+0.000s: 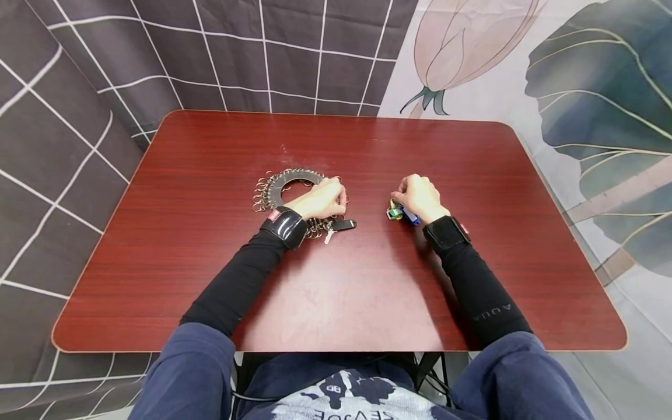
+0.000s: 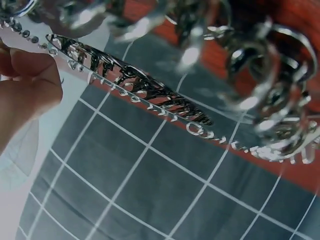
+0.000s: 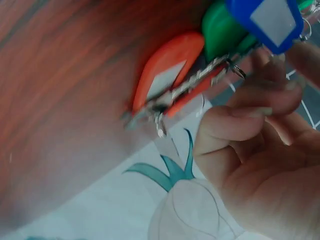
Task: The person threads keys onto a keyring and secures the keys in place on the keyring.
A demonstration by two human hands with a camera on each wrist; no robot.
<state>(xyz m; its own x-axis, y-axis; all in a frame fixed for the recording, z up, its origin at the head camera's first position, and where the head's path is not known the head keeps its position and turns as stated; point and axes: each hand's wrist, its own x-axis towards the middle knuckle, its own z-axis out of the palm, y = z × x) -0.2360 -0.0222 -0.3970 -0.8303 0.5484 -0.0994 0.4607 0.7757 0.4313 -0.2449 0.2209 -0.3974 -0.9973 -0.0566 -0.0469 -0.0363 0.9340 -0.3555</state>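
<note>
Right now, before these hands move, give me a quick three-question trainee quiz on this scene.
1. Multiple choice: which hand is nearest the flat gray ring lined with small metal rings?
A) the right hand
B) the left hand
C) both equally

2. True or false: in the head view, the silver key lies closer to the left hand than to the right hand.

3. Fill in the blank: the right wrist view shows an orange key tag, a green key tag and a ____ one.

Key: 1. B. 2. True. 3. Blue.
</note>
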